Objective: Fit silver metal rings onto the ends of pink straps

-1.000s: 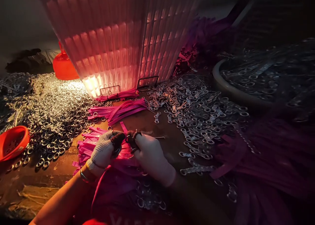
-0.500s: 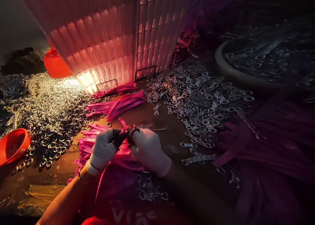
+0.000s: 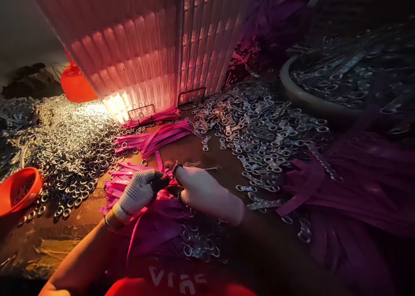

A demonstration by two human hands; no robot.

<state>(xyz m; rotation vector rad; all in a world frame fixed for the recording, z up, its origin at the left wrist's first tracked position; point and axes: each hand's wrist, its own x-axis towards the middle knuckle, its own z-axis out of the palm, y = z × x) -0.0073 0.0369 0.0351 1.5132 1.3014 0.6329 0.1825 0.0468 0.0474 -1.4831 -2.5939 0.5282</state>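
Observation:
My left hand [image 3: 140, 189], in a dotted white glove with dark fingertips, is closed in a pinch on a pink strap [image 3: 159, 161]. Opposite it, my right hand [image 3: 202, 190], also gloved with dark finger ends, pinches the same strap, the two sets of fingertips nearly meeting. One end of the strap sticks up beyond the fingers. Whether a metal part sits between the fingertips is hidden. Beneath and left of the hands lies a pile of pink straps [image 3: 120, 181]. Another bundle of pink straps [image 3: 168, 135] rests farther back.
Metal rings [image 3: 94, 157] are heaped at left, by an orange bowl [image 3: 38, 183] and under an orange lamp [image 3: 76, 84]. Double-ended metal links [image 3: 259, 129] spread at right, near a large basin's rim [image 3: 287, 73]. A ribbed translucent panel [image 3: 139, 62] stands behind; purple straps [image 3: 350, 188] lie right.
My right hand has shifted right and its wrist has turned. My left hand has moved slightly right. More of the strap now shows above and between the fingers.

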